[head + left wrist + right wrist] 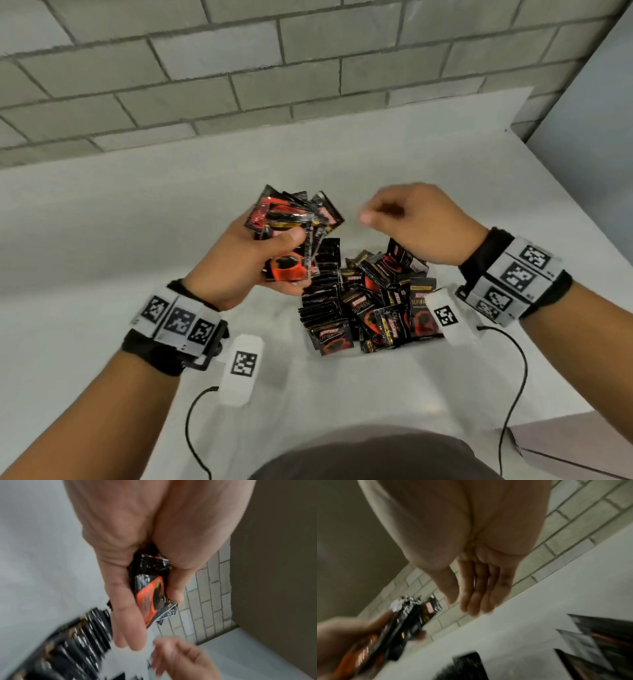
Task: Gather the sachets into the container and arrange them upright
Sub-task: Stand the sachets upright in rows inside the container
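1. The left hand [239, 263] is held above the bench [137, 219], at about 9 o'clock from the pile, palm turned up toward the camera.
2. Its thumb and fingers clamp a fanned bundle of sachets [291, 219]; the bundle sticks out toward 12 o'clock, past the fingertips, with black and red wrappers showing.
3. In the left wrist view the same hand [130, 574] wraps a black sachet with an orange-red cup print [150, 588], thumb on one side and fingers on the other.
4. The right hand [418, 222] hangs in the air at about 2 o'clock from the pile, clear of the bundle and holding nothing.
5. Its fingers are loosely curled in the head view, thumb tip near the forefinger; in the right wrist view the fingers [477, 595] hang fairly straight and close together, with nothing between them.
6. The remaining sachets [370, 301] lie in a dense heap below and between the two hands, at 6 o'clock from the right hand.
7. On the heap's 9 o'clock side a row stands on edge, packed tight; on its 3 o'clock side the packets lie tilted and jumbled.
8. A clear container wall around the heap is too faint to confirm.
9. A grey block wall [239, 68] stands behind the bench at 12 o'clock.
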Available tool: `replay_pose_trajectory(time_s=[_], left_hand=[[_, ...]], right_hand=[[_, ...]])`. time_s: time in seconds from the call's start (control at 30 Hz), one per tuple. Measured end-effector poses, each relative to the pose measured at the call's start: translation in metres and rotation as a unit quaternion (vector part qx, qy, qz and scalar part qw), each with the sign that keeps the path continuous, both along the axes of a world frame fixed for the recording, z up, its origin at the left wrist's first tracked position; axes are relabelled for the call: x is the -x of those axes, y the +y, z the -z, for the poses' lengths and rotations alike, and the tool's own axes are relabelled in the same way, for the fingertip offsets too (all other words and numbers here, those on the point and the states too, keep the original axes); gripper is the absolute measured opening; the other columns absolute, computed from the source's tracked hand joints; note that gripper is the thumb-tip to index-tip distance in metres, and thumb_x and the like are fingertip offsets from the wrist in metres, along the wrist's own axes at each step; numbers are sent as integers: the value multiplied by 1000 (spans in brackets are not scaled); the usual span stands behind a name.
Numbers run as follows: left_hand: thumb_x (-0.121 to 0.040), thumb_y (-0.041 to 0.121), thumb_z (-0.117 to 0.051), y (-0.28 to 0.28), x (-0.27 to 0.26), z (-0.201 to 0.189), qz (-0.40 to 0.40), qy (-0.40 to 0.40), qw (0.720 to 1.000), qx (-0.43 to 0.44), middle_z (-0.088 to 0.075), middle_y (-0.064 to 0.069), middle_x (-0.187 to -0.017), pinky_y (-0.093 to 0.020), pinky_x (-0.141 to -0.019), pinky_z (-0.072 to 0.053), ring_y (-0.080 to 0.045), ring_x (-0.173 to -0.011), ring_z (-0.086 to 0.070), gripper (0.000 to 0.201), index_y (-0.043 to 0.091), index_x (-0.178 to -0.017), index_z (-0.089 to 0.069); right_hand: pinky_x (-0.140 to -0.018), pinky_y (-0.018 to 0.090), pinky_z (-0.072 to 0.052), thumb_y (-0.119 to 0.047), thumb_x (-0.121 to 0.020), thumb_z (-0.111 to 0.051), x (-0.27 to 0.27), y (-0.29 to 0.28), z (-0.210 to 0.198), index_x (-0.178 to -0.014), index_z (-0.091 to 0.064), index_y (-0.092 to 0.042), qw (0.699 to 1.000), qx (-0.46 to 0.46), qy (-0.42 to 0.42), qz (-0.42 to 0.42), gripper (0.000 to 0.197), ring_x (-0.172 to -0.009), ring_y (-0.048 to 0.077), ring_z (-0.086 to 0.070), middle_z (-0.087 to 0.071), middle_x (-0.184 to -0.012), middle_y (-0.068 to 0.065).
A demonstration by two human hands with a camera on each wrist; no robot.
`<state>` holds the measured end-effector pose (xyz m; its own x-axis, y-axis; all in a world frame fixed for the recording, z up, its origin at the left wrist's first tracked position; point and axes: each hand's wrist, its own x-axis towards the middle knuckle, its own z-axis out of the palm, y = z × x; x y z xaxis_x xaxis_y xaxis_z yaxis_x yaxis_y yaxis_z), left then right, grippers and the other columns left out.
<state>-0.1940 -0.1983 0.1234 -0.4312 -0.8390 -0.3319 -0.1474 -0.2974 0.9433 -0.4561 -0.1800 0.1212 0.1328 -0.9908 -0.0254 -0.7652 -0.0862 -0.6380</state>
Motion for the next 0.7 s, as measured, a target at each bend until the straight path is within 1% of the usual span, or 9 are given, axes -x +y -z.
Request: replay_pose_trajectory(time_s=[0.03, 0.1, 0.23, 0.33, 0.4, 0.43, 0.53, 0.63, 0.7], left_hand=[[-89, 27, -69, -2, -8, 0, -10, -11, 1000, 8, -75, -21, -104, -42, -60, -62, -47, -83, -75, 45, 15, -131, -58], [-87, 30, -70, -3, -20, 0, -19, -23, 999, 12, -75, -23, -101, -42, -60, -62, -48, -82, -75, 47, 14, -130, -59], [-88, 31, -70, 2, -28, 6, -23, -27, 999, 14, -74, -25, -99, -42, -60, -62, -48, -83, -75, 45, 14, -129, -59], [-90, 31, -69, 7, -28, 11, -20, -26, 999, 10, -74, -24, -99, -42, -61, -62, -47, -83, -75, 43, 14, -129, -59], [-92, 30, -68, 10, -28, 14, -17, -30, 999, 8, -75, -23, -97, -41, -62, -61, -47, -84, -75, 41, 14, -128, -59], [-93, 28, -68, 11, -29, 15, -15, -32, 999, 6, -75, -22, -97, -42, -62, -61, -46, -84, -75, 39, 14, -128, -58], [-94, 24, -68, 13, -30, 16, -3, -43, 999, 4, -75, -20, -97, -42, -61, -62, -44, -82, -76, 36, 15, -127, -58], [-93, 25, -70, 15, -29, 16, 18, -63, 998, 11, -76, -15, -94, -42, -60, -61, -42, -81, -76, 35, 18, -125, -59], [-93, 25, -70, 16, -28, 15, 31, -68, 997, 14, -76, -15, -94, -42, -61, -61, -42, -80, -76, 34, 18, -125, -59]], right_hand=[[-91, 31, -52, -41, -98, -60, -2, 0, 6, -110, -73, -23, 997, -48, 54, -24, 25, -95, 8, -64, -72, -105, -9], [-94, 32, -53, -37, -97, -63, -11, -2, 25, -112, -73, -19, 981, -119, 136, -76, 26, -95, 11, -65, -72, -108, -5], [-86, 39, -57, -51, -90, -65, -32, -16, 56, -120, -64, -9, 924, -197, 283, -166, 51, -94, 24, -67, -70, -109, 8], [-93, 40, -52, -43, -87, -72, -37, -23, 63, -137, -48, -8, 898, -217, 324, -204, 66, -112, 28, -57, -60, -125, 11], [-99, 45, -48, -48, -84, -73, -37, -24, 64, -145, -41, -11, 888, -211, 346, -218, 78, -125, 28, -44, -52, -133, 8], [-100, 47, -47, -52, -84, -72, -36, -24, 64, -147, -40, -13, 882, -215, 356, -223, 81, -127, 27, -40, -49, -133, 6], [-96, 46, -46, -58, -83, -69, -32, -26, 64, -145, -44, -22, 871, -235, 364, -232, 76, -125, 24, -36, -45, -120, -1], [-93, 42, -45, -49, -83, -72, -31, -27, 60, -132, -53, -26, 876, -231, 352, -235, 58, -118, 22, -38, -48, -119, -2], [-93, 43, -46, -44, -81, -72, -28, -27, 59, -122, -58, -30, 881, -237, 343, -225, 46, -110, 21, -41, -50, -118, -2]])
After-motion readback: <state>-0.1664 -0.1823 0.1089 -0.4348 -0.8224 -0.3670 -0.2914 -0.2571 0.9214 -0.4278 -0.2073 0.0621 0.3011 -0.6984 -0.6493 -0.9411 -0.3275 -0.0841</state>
